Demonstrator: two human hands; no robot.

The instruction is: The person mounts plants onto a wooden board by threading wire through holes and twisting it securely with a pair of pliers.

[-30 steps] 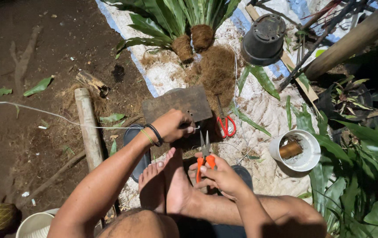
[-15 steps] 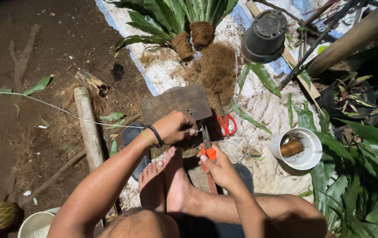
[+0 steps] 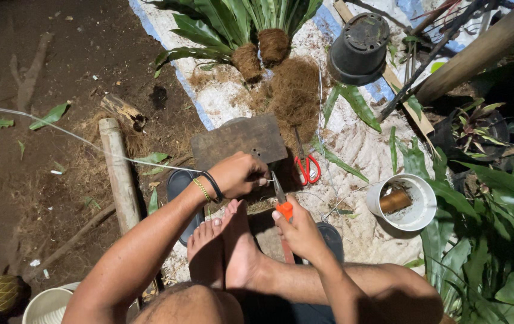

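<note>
My left hand (image 3: pixel 240 174) grips the near edge of a dark wooden board (image 3: pixel 238 141) that lies on the ground in front of my feet; a thin pale wire (image 3: pixel 77 138) runs from that hand off to the left. My right hand (image 3: pixel 302 231) holds orange-handled pliers (image 3: pixel 281 197), whose jaws point at the fingertips of the left hand at the board's edge. Both hands are closed around what they hold.
Red-handled scissors (image 3: pixel 308 168) lie right of the board on a white woven sheet (image 3: pixel 353 144). Behind are two leafy plants with brown root balls (image 3: pixel 260 51), a mound of coconut fibre (image 3: pixel 296 96), an upturned black pot (image 3: pixel 360 43), a white cup (image 3: pixel 402 203), a pale log (image 3: pixel 119 174).
My right hand has raised the pliers towards the left hand, so the jaws now meet its fingertips. The left hand stays on the board.
</note>
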